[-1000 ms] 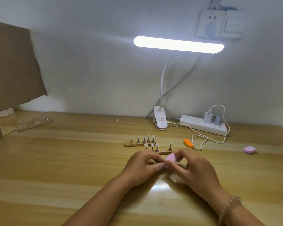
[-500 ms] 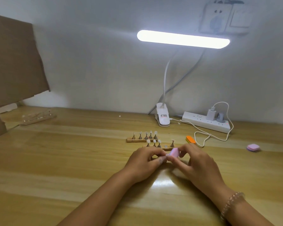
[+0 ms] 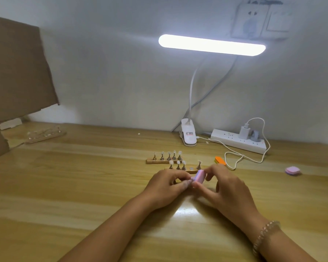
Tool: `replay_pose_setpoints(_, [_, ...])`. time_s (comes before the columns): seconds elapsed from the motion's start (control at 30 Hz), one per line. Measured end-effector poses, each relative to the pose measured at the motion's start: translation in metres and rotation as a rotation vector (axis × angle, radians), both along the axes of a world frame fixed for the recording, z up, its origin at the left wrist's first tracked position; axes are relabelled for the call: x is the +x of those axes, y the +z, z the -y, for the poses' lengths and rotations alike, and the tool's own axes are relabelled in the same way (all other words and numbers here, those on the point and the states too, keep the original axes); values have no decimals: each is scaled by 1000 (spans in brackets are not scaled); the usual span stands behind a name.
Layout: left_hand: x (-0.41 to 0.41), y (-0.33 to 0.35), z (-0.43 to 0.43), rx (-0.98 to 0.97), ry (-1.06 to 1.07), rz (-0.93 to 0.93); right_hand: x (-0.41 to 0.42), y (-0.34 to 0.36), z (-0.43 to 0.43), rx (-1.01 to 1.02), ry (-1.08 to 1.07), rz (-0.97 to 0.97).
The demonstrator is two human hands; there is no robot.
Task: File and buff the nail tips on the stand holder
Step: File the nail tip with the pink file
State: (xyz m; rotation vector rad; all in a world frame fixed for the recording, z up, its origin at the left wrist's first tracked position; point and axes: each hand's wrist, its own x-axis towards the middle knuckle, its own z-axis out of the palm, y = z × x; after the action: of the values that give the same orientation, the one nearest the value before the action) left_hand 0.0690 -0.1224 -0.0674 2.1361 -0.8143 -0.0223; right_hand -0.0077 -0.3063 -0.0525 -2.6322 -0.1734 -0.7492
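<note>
Head view: right fingers point(image 3: 209, 172) pinch block point(image 3: 199, 176) (beside holder point(image 3: 189, 171)); left fingers' point(image 3: 184, 184) grip unclear.

Stand holders point(image 3: 165, 161) ahead, orange block point(image 3: 220, 160) right.

Pink over a lilac layer on the buffer block point(image 3: 199, 176) and the spare block point(image 3: 292, 170); orange on the small block point(image 3: 220, 160). Tan wood with grey metal posts on the stand holders point(image 3: 159, 161); honey wood with pale streaked grain on the table point(image 3: 64, 186). White on the lamp point(image 3: 211, 45) and power strip point(image 3: 237, 141); plain brown on the cardboard point(image 3: 17, 72).
</note>
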Motion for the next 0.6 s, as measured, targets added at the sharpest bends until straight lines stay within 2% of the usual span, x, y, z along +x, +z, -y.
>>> replay_pose_setpoints(0.07, [0, 0, 0, -15, -16, -18, -2, -1, -4, -68, 51, 2])
replay_pose_setpoints(0.17, [1, 1, 0, -11, -16, -18, 0, 0, -2, 29, 3, -3])
replay_pose_setpoints(0.3, [2, 2, 1, -13, -22, -32, 1, -1, -4, -17, 33, -15])
replay_pose_setpoints(0.4, [2, 1, 1, -25, -32, -24, 2, -2, -2, 79, -32, -4])
replay_pose_setpoints(0.5, [1, 2, 3, -18, -25, -13, 3, -3, -4, 20, 2, 0])
replay_pose_setpoints(0.6, [2, 1, 3, -3, -17, -3, 5, -2, -3, 106, -73, 29])
